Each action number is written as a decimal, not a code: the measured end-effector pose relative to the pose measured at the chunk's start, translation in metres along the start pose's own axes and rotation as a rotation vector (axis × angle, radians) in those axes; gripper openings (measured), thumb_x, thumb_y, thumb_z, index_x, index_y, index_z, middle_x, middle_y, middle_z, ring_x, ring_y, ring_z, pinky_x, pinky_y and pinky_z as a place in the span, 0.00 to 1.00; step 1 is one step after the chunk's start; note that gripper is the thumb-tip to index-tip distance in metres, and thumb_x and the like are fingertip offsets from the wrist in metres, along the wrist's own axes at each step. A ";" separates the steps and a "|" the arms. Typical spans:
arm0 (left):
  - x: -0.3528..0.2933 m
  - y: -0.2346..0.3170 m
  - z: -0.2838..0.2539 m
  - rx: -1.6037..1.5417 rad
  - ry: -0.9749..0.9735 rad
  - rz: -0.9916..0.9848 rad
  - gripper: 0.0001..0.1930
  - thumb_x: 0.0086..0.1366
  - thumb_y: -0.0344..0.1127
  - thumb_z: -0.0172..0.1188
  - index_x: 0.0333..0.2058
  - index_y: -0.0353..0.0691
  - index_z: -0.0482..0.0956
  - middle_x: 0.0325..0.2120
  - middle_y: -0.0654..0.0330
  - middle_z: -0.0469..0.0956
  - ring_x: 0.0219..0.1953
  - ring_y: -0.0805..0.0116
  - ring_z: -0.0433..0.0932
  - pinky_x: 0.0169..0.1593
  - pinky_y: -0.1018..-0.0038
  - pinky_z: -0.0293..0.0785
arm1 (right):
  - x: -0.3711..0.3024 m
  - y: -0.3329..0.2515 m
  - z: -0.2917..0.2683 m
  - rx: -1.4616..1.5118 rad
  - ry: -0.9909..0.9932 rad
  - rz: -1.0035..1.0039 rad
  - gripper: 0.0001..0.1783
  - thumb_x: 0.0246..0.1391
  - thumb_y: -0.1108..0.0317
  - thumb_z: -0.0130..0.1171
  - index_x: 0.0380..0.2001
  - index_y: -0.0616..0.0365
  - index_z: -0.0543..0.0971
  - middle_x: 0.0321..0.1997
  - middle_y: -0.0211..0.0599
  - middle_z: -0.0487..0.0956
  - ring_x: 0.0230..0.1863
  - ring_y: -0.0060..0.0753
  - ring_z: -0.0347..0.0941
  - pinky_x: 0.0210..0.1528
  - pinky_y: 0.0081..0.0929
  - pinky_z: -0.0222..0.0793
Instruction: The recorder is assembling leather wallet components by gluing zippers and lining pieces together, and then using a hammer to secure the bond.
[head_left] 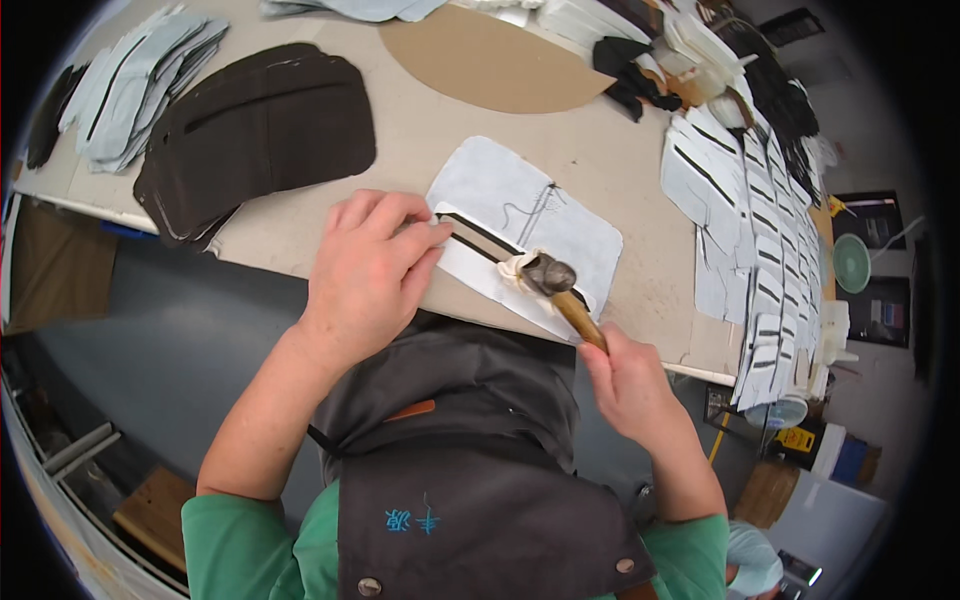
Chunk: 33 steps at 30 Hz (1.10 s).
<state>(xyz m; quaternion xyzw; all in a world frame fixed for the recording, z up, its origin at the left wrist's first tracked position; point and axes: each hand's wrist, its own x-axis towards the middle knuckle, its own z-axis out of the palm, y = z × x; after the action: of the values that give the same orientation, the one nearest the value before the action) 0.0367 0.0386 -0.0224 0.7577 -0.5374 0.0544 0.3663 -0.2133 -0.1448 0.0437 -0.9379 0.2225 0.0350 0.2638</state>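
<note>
On the left end of the table lies a pile of pale grey pieces (150, 85), and the top one has a dark line on it. Next comes a big dark brown piece (265, 130), lying flat near the table's edge. Nobody is touching either of these. Then comes the left hand (370, 260), with its fingers bent and their tips at the left end of a black-edged strip (480, 237). The fingers hide what is under them, so I cannot tell if they pinch the strip or just press it. That strip sits on a pale flat piece (590, 235), right in front of the person. A tan sheet (490, 60) lies behind it. The hammer (575, 308) has its head over the right part of the strip, with white cloth around it. The right hand (635, 385) is closed tight around the wooden handle. I think this piece is about halfway done: the strip is in place, but the hammering does not look finished. Far right, many pale pieces with dark strips (770, 250) lie in rows. I guess they have their strips done already.
</note>
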 end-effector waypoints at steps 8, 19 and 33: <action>0.015 0.023 0.021 -0.242 0.034 0.043 0.07 0.61 0.23 0.67 0.39 0.35 0.85 0.44 0.57 0.82 0.46 0.53 0.79 0.53 0.61 0.73 | 0.001 -0.006 -0.020 0.193 0.093 0.061 0.16 0.72 0.62 0.59 0.32 0.62 0.73 0.20 0.50 0.73 0.20 0.57 0.70 0.25 0.40 0.67; 0.021 0.028 0.038 -0.280 0.042 0.013 0.09 0.56 0.19 0.70 0.37 0.31 0.85 0.40 0.56 0.84 0.43 0.54 0.80 0.49 0.62 0.78 | 0.009 0.009 -0.004 0.036 0.068 0.007 0.12 0.70 0.64 0.61 0.36 0.62 0.77 0.20 0.49 0.74 0.21 0.57 0.73 0.25 0.42 0.69; 0.037 0.030 0.036 -0.233 -0.096 -0.015 0.07 0.57 0.28 0.72 0.34 0.42 0.84 0.37 0.62 0.77 0.44 0.59 0.75 0.51 0.63 0.70 | 0.024 0.045 -0.006 0.129 0.332 0.176 0.13 0.71 0.61 0.61 0.40 0.62 0.79 0.24 0.44 0.78 0.25 0.39 0.71 0.33 0.33 0.71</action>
<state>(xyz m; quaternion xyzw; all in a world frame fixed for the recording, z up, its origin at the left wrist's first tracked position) 0.0157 -0.0165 -0.0162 0.7157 -0.5512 -0.0476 0.4263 -0.2112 -0.1917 0.0227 -0.8889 0.3458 -0.1116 0.2790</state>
